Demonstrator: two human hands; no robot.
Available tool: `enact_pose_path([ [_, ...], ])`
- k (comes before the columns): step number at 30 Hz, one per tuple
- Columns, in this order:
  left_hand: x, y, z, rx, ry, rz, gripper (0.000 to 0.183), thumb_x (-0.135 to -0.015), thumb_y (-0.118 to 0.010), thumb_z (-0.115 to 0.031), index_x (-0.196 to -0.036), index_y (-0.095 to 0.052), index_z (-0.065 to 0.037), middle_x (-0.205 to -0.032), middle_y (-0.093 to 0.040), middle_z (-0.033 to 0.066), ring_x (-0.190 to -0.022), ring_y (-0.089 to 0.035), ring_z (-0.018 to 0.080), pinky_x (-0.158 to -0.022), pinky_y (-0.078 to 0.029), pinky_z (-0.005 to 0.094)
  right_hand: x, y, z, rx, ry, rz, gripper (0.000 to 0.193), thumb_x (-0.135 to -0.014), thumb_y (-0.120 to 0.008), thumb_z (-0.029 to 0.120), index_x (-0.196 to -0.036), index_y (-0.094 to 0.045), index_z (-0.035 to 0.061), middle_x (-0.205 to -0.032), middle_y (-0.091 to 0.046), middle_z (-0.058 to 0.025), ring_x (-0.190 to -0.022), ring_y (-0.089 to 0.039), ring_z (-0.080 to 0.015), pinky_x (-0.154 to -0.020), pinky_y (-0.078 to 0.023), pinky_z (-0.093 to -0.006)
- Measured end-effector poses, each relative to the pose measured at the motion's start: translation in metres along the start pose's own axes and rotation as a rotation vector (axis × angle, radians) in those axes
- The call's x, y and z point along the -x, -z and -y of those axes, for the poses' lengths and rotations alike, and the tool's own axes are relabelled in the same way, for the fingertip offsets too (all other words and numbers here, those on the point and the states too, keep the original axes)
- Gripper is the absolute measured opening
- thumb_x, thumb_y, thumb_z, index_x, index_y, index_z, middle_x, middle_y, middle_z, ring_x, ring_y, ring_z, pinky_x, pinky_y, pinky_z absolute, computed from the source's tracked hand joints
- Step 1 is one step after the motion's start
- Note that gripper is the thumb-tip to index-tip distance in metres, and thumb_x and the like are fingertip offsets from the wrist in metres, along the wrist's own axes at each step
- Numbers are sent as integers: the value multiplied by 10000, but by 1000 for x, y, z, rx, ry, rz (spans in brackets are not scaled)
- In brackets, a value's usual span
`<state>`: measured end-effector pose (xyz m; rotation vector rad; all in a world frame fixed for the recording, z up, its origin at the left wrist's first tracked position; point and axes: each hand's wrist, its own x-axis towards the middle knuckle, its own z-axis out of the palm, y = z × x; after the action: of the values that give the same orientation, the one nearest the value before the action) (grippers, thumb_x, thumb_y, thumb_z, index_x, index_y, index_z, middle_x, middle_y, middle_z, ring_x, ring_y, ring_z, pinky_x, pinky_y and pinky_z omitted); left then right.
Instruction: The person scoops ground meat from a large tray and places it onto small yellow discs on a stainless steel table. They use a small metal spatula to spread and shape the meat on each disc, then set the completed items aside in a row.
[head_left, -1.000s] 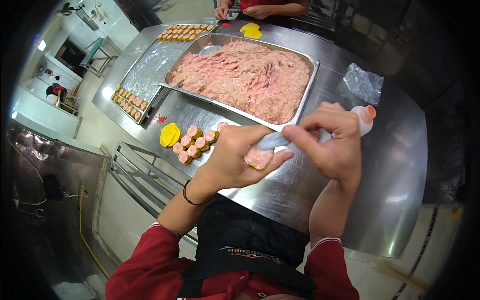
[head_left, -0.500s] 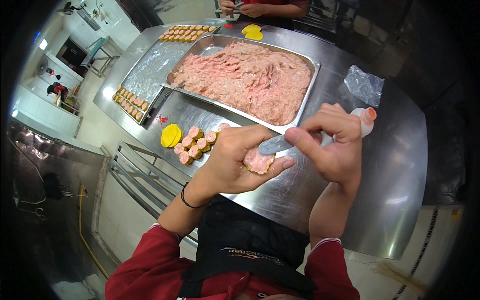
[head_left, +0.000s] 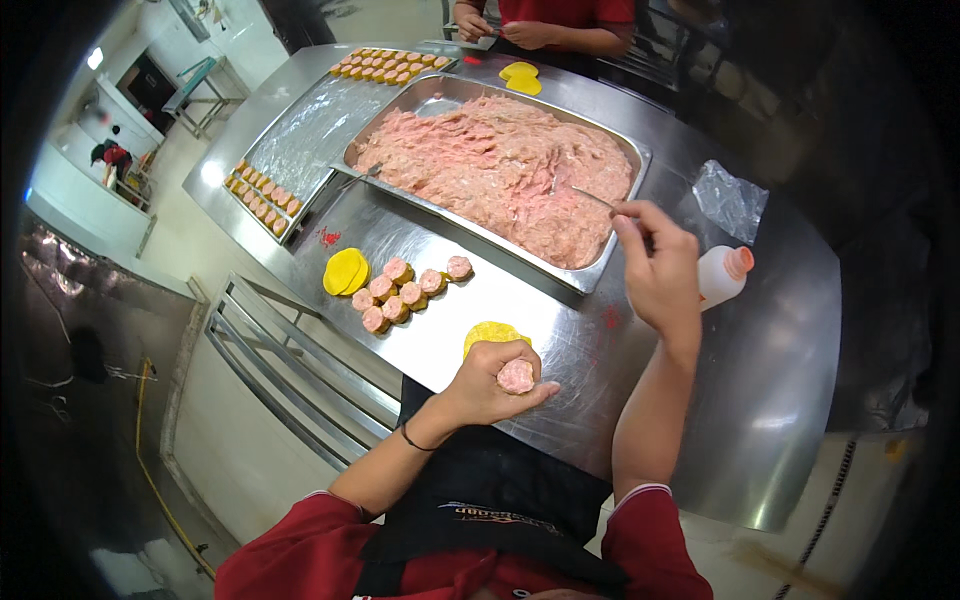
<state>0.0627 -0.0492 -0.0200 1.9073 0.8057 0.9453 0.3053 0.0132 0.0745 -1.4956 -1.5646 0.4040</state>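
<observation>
My left hand is wrapped round an open-topped dumpling, its pink meat filling facing up at the thumb side. Beyond that hand, a stack of yellow dough wrappers lies on the steel table. In my right hand is a thin metal spatula, its tip down in the pink minced meat. The meat fills most of a deep steel pan. Several finished dumplings stand grouped to the left of my left hand, with more yellow wrappers beside them.
A film-covered tray at the far left carries dumplings in rows. On the right are a white bottle with an orange neck and a crumpled plastic bag. Another person's hands work across the table, near yellow wrappers.
My right hand has carried the spatula from the dumpling up to the meat pan. My left hand has lowered toward me and closed more round the dumpling, uncovering the wrappers behind it.
</observation>
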Motion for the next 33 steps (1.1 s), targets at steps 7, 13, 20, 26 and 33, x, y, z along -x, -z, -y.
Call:
enact_pose_path([
  [7,41,-13,57,-81,65,-334,180,-849,-876,-103,-864,-706,-43,-798,-743,113,-706,-759,263,-659,-584,344,-57,-78,-43,560,-35,169,196,-994,-615,177,-1079,-752,67,-1027,-759,-242,-1020,-733,-444,-876,-579,-537],
  [13,51,-18,55,-206,-2,-561,176,-829,-864,-47,-838,-688,-41,-757,-717,84,-663,-726,211,-633,-558,308,-115,-114,-68,776,102,416,230,-925,-620,152,-1053,-796,78,-1064,-764,-251,-1033,-739,-435,-910,-580,-535],
  [20,52,-20,56,-218,-45,-504,188,-814,-870,-32,-836,-684,-50,-774,-715,84,-657,-727,225,-616,-559,314,-131,-110,-43,919,234,531,247,-868,-631,180,-973,-806,39,-1035,-781,-237,-998,-763,-401,-879,-609,-497],
  [26,51,-20,54,-204,-40,-479,190,-814,-870,-33,-835,-682,-50,-775,-717,85,-663,-733,231,-612,-561,318,-129,-103,-36,849,236,524,246,-837,-642,210,-927,-812,57,-963,-783,-220,-957,-766,-390,-856,-610,-492],
  [33,51,-20,54,-201,-51,-468,189,-821,-871,-52,-847,-684,-52,-778,-712,93,-651,-729,262,-596,-560,338,-121,-101,-54,610,226,473,246,-817,-668,230,-900,-822,58,-938,-781,-213,-887,-759,-376,-818,-596,-479],
])
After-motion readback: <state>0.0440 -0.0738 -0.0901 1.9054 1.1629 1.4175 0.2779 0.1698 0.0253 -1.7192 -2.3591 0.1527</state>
